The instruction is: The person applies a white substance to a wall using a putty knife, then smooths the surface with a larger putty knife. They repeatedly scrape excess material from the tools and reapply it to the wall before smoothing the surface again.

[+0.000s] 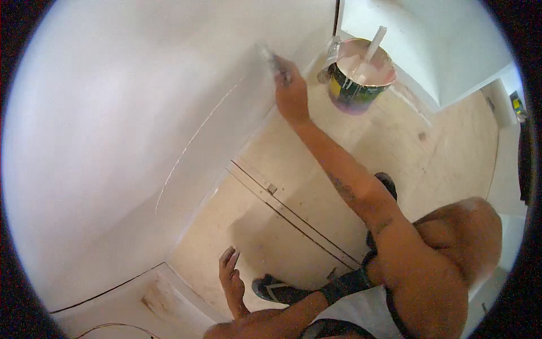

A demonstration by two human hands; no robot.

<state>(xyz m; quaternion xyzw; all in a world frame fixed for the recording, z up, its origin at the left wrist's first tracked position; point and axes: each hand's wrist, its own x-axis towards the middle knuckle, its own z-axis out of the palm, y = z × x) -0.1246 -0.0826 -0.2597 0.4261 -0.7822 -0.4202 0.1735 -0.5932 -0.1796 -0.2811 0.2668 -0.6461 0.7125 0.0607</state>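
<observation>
1. head view, surface: a large pale wall [124,113] fills the left side, off-white and mostly smooth, with soft shadows. a thin, light crack-like line [189,142] curves down across it from near the right hand.
2. head view, right hand [291,87]: raised to the wall, closed around a small hand tool [265,53]. the tool is at the upper part of the wall in view; motion blur hides its exact type and whether its edge touches.
3. head view, left hand [230,277]: low, near the base of the wall, above the floor; grip open, fingers partly extended, thumb apart.
4. head view, bucket [354,87]: upright on the floor, near the wall and beyond the right hand. dark outside with green and yellow markings; pale pinkish material inside. a light stick [375,44] leans in it, its upper end above the rim.
5. head view, floor [339,147]: beige, scuffed, with dark parallel lines running diagonally from the wall base. a small square piece [272,188] lies by these lines.
6. head view, room: a white panel [418,51] stands behind the bucket. at lower left, a pale lower panel [180,316] bears a brown stain [158,295]. the person's bent knee [466,237] and a sandal [282,291] show at lower right and lower centre.
</observation>
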